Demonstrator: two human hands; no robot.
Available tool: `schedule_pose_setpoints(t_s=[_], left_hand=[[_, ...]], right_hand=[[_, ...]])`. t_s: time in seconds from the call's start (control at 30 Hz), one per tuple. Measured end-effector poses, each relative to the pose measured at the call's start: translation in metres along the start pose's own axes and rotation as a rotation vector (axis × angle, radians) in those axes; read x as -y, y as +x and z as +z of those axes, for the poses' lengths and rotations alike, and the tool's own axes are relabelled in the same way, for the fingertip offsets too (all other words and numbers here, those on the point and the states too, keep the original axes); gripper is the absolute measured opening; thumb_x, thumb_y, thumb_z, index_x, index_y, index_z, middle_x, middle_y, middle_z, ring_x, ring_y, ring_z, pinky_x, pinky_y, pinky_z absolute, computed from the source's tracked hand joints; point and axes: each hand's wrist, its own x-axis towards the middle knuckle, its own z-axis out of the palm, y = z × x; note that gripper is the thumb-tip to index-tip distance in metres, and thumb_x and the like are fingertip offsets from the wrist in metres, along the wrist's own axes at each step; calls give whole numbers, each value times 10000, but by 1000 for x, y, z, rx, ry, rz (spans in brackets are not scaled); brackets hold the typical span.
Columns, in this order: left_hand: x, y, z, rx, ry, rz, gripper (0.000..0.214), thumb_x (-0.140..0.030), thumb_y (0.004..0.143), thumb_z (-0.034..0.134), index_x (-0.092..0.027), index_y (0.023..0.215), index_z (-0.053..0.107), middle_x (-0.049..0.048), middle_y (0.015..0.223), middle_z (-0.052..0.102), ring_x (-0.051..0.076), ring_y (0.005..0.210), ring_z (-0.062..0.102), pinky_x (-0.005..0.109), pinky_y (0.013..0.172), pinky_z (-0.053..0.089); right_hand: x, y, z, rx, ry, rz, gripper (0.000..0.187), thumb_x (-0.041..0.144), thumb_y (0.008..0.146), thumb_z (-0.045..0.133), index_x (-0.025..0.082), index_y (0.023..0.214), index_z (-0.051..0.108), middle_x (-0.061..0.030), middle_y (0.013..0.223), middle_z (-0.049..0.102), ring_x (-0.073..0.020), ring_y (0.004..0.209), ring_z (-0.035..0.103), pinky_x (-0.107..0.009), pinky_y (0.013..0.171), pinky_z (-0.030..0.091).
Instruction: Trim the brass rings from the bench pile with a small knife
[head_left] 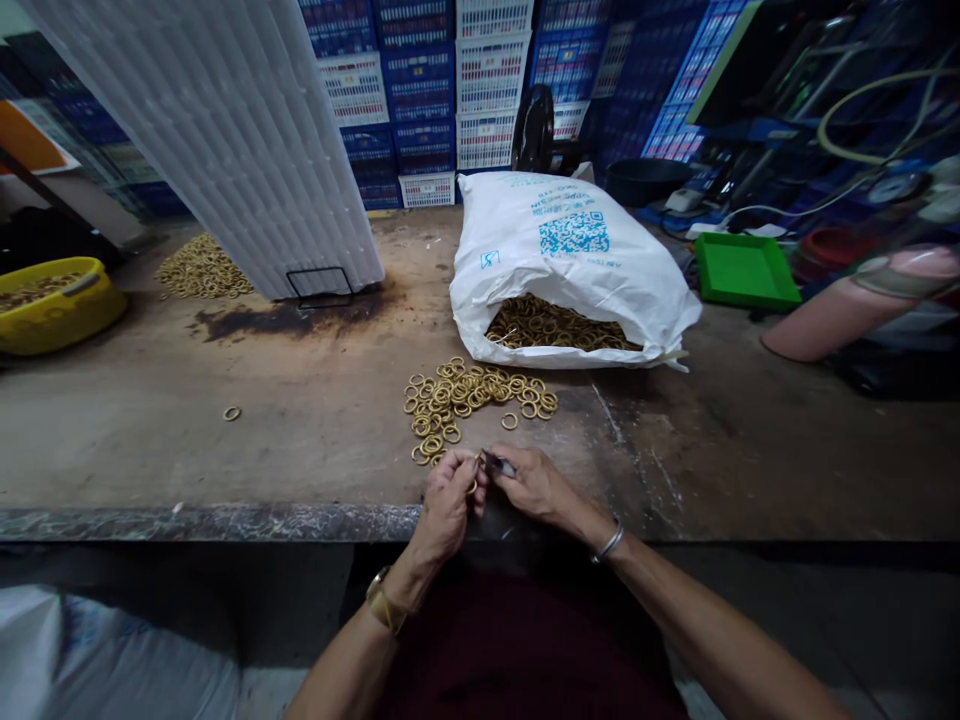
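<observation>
Close together at the table's front edge are both my hands. Between thumb and fingers, my left hand [448, 492] pinches a gold-coloured metal ring [472, 488]. My right hand [538, 486] is closed on a small knife-like tool [499, 465], dark at its tip and grey toward the hand. That tip meets the left fingertips at the ring; the exact contact is too small to make out. Just beyond the hands lies a loose pile of similar rings [465, 390]. Behind it, an open white woven sack [510, 250] lies on its side, full of rings.
One ring [232, 413] lies apart on the wooden table [315, 440]. Left are a yellow basin [67, 315], another ring heap [201, 268] and a tall stack of translucent white panels [247, 130]. Right stand a green tray [746, 270] and a pink cylinder [832, 310]. Crates [416, 90] line the back.
</observation>
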Motion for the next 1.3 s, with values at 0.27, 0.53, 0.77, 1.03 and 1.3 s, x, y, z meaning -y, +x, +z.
schedule_pose_setpoints(t_s=[0.27, 0.53, 0.77, 1.03, 1.3], left_hand=[[10, 4, -8, -39, 134, 53, 323, -481, 765, 564, -173, 775, 469, -47, 618, 510, 44, 440, 417, 155, 386, 321], [-5, -12, 2, 117, -30, -16, 291, -432, 752, 609, -172, 763, 480, -50, 602, 501, 42, 410, 399, 164, 370, 319], [-8, -6, -1, 14, -296, -212, 314, -400, 705, 651, -151, 711, 460, 26, 719, 598, 64, 479, 473, 169, 388, 328], [-5, -2, -10, 57, -441, -283, 217, -245, 669, 676, -152, 803, 533, 6, 691, 592, 84, 539, 537, 153, 408, 350], [-4, 0, -6, -2, -278, -251, 259, -303, 653, 708, -149, 732, 515, 23, 726, 610, 102, 579, 578, 171, 426, 414]], right_hand=[[10, 1, -2, 127, -152, -3, 143, 123, 754, 428, 174, 743, 561, -7, 624, 577, -104, 533, 457, -205, 531, 282], [-8, 12, -8, 63, -483, 203, 241, 184, 793, 401, 169, 947, 586, -64, 747, 652, -151, 625, 548, -244, 556, 275], [-26, 25, -19, -148, -576, 300, 261, 295, 849, 396, 200, 1055, 526, -59, 801, 657, -173, 654, 579, -253, 545, 258], [-22, 34, -24, -105, -569, 362, 251, 317, 811, 446, 215, 1029, 519, -65, 822, 657, -192, 677, 580, -254, 541, 248], [-16, 23, -17, -108, -204, 239, 72, 250, 740, 464, 186, 739, 497, 16, 620, 502, -115, 566, 430, -222, 534, 281]])
